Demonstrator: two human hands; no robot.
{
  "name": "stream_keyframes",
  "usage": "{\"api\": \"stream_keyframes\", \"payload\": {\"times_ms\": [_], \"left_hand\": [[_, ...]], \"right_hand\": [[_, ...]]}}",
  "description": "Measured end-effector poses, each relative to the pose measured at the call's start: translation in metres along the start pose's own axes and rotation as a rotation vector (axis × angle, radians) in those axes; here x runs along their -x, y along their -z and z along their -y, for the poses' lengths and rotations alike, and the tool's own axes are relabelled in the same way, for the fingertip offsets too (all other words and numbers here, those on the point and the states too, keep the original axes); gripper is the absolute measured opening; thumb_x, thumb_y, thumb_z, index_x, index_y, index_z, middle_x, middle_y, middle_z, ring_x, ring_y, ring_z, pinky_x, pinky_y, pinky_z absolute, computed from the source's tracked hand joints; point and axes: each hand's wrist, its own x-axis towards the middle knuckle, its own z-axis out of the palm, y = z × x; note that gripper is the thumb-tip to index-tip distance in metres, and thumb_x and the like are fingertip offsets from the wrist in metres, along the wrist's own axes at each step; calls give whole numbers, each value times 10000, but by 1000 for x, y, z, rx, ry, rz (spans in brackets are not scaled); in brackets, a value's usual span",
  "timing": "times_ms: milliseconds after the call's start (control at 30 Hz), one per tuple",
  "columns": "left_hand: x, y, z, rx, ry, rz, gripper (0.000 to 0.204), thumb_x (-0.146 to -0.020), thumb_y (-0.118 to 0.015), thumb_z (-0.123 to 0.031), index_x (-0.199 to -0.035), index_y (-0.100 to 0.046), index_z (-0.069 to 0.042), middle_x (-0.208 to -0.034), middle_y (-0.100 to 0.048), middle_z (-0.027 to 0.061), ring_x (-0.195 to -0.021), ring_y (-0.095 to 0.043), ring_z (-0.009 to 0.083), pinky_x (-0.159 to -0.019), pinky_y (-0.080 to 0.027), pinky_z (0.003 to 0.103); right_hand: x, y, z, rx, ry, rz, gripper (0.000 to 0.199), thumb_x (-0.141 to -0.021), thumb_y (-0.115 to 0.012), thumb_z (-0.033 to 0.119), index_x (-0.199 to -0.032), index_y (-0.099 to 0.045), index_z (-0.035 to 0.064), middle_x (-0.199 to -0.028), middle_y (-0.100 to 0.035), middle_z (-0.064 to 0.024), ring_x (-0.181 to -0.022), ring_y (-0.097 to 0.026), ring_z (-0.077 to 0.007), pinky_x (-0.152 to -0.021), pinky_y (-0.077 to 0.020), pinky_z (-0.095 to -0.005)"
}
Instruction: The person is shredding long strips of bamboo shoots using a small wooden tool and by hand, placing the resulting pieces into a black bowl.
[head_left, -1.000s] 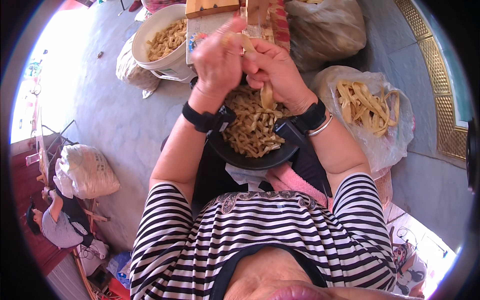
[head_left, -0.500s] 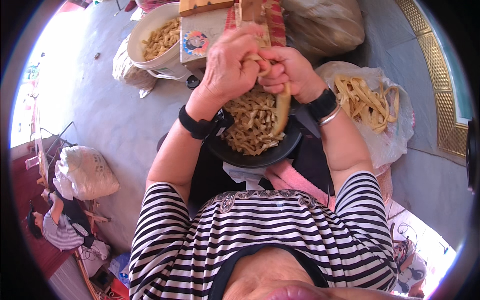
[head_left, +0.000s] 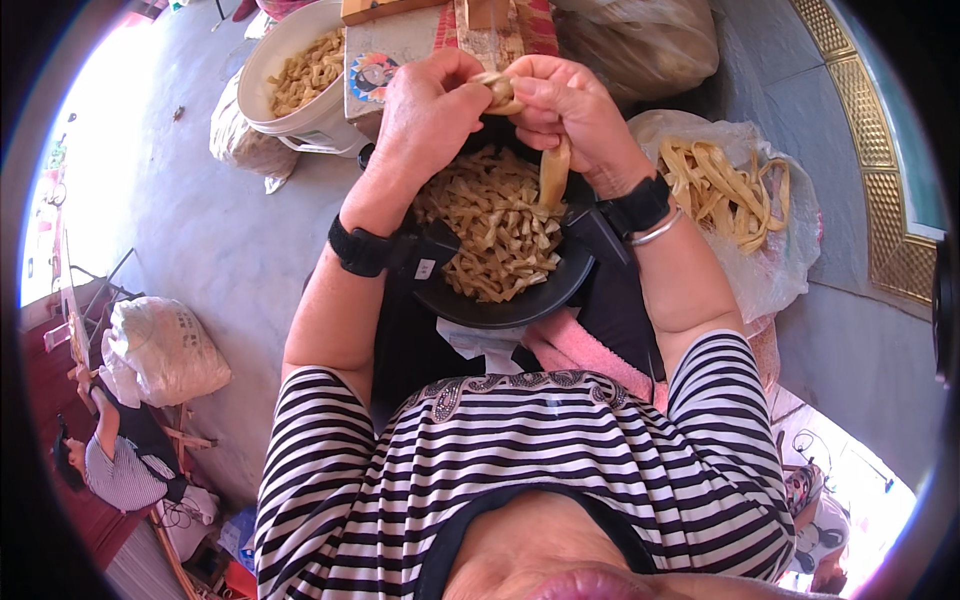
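A flat tan strip [head_left: 553, 180] is pinched between my two hands, looped into a knot-like bunch at its upper end. My left hand [head_left: 428, 120] closes on the bunch from the left. On the other side, my right hand [head_left: 572, 118] grips it between thumb and fingers, and the strip's loose tail hangs below into a black bowl [head_left: 505, 314]. Many short tan pieces [head_left: 497, 235] fill that bowl, which rests at my lap. Dark straps with black devices circle both my wrists.
Long tan strips [head_left: 712, 195] lie in a clear plastic bag [head_left: 790, 270] at right. A white bucket [head_left: 335, 130] of short pieces stands at far left, beside a light bench [head_left: 410, 45] with wooden blocks. A large full bag [head_left: 650, 45] sits behind. Another person [head_left: 120, 465] is at lower left.
My hands have shifted slightly up, and the fingers have moved apart a little, so the looped bunch shows more plainly. The whole view has shifted slightly.
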Motion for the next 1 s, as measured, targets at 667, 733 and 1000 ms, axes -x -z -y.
{"api": "stream_keyframes", "payload": {"times_ms": [667, 733, 1000], "left_hand": [[-5, 41, -8, 715, 175, 510, 341, -915, -497, -244, -645, -523, -38, -502, -402, -6, -429, -390, 73, -422, -332, 206], [-8, 42, -4, 709, 172, 618, 340, -913, -501, -266, -675, -547, -28, -523, -434, 2, -463, -419, 72, -447, -351, 212], [5, 12, -11, -464, -380, 378, 264, -846, -563, -261, -778, -575, -6, -599, -576, 93, -599, -597, 207, -551, -438, 329]], "right_hand": [[6, 19, 21, 506, 194, -88, 204, -875, -581, 223, -838, -640, 31, -564, -489, 57, -440, -358, 1, -398, -274, -162], [6, 20, 22, 558, 194, -100, 166, -855, -608, 195, -806, -652, 43, -584, -521, 55, -448, -382, -1, -402, -288, -157], [3, 4, 11, 775, 97, -90, 173, -829, -625, 160, -773, -654, -1, -609, -552, 41, -543, -449, -27, -497, -361, -191]]}}
